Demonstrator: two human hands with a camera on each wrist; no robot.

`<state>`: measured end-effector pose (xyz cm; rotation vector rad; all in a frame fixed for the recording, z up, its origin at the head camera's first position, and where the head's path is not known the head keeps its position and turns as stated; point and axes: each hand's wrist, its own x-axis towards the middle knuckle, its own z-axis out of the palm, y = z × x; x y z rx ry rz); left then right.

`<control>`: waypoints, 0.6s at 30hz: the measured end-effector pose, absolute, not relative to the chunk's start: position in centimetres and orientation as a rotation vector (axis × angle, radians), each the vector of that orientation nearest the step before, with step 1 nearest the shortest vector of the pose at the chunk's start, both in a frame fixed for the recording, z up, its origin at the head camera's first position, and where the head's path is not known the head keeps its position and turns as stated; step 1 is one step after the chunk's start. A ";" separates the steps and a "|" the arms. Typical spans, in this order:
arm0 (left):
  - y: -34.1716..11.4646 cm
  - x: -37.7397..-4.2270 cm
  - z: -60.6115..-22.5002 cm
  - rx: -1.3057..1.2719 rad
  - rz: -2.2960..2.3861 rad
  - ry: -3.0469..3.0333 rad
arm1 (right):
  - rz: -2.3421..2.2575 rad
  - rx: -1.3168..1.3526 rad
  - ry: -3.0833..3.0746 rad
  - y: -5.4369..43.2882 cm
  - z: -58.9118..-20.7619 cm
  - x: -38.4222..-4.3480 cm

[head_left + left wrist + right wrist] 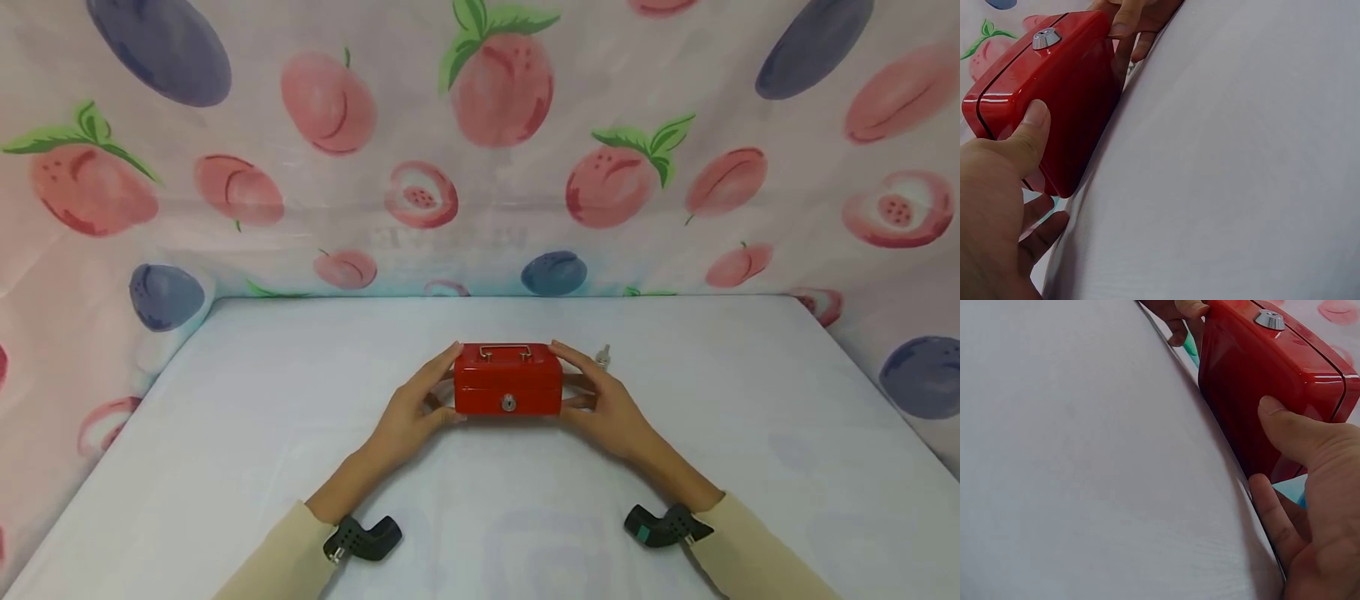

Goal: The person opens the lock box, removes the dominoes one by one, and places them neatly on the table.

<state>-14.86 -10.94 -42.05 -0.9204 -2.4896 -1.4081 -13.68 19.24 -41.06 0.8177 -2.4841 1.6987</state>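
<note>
A small red cash box [508, 379] with a folding metal handle [505, 350] on its lid and a silver round lock [508, 403] on its front is held between both hands. The lid is closed. My left hand [411, 410] grips the left end, with the thumb [1035, 122] pressed on the red front side and other fingers behind and below. At the opposite end my right hand [613, 410] grips in the same way, its thumb [1282, 419] on the front side. The far fingers are partly hidden behind the box.
A small silver key [603, 357] lies on the white tabletop [480, 492], just behind the right hand. Behind the table hangs a cloth [510, 200] printed with peaches and plums. Each wrist wears a black camera mount [363, 537].
</note>
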 end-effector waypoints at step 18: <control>-10.5 -15.1 -42.1 -0.953 -1.514 -2.459 | 1.768 0.673 -2.542 18.7 -39.0 -12.7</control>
